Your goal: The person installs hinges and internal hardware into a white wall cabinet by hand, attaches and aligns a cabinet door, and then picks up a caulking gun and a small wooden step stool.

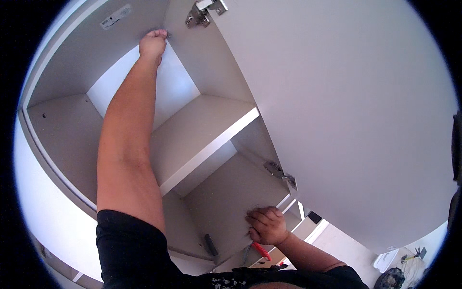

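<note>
Shelf point(204, 127) inside cabinet point(62, 127), door point(346, 120) at right, upper hinge point(198, 16) between cabinet and door

The pale grey cabinet point(211, 62) is open, one white-edged shelf point(197, 127) spanning its inside.

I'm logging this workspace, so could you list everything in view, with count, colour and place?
cabinet: one, grey inside, left and centre
shelf: one, grey with white front edge, inside cabinet
door: one, pale grey, open at right
hinges: two, metallic, along door's left edge
label: one, white, upper cabinet panel
oblong object: one, dark, lower compartment
slim object: one, red, below right hand
flat object: one, black, beyond right hand
tub: one, white, lower right
bundle: one, black, below tub
sleeves: two, black, lower edge
left hand: one, bare, upper cabinet corner
right hand: one, bare, at lower compartment
Smaller background items are unclear.
</note>
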A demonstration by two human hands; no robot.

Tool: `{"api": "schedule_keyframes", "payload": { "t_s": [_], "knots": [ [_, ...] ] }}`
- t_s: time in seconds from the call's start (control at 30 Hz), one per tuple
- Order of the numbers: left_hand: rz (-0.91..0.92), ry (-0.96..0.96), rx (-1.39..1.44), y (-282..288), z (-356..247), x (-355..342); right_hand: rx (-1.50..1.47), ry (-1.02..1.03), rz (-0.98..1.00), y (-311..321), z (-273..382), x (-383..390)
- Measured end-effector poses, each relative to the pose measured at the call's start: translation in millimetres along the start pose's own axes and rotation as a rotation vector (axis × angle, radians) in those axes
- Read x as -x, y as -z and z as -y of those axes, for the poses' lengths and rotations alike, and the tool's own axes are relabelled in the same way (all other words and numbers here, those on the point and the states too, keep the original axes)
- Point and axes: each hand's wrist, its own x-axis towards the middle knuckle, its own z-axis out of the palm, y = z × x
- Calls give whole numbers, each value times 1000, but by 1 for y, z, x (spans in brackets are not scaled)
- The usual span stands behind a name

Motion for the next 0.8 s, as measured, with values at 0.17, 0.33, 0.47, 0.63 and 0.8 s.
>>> {"api": "schedule_keyframes", "payload": {
  "t_s": [0.17,0.33,0.47,0.63,0.8],
  "knots": [
    [-142,-107,-136,-9,-6,5,5,2,2,1,-3,-2],
    [-129,15,0,-15,-6,3,-15,-5,-3,3,-4,-3],
    [-144,28,-13,-8,4,-5,-31,6,-18,2,0,-4],
    [-251,-235,-608,-14,-23,24,-9,3,5,3,-6,-1],
    [-213,-254,-684,-6,-20,23,-4,2,11,1,-6,2]
  ]
}}
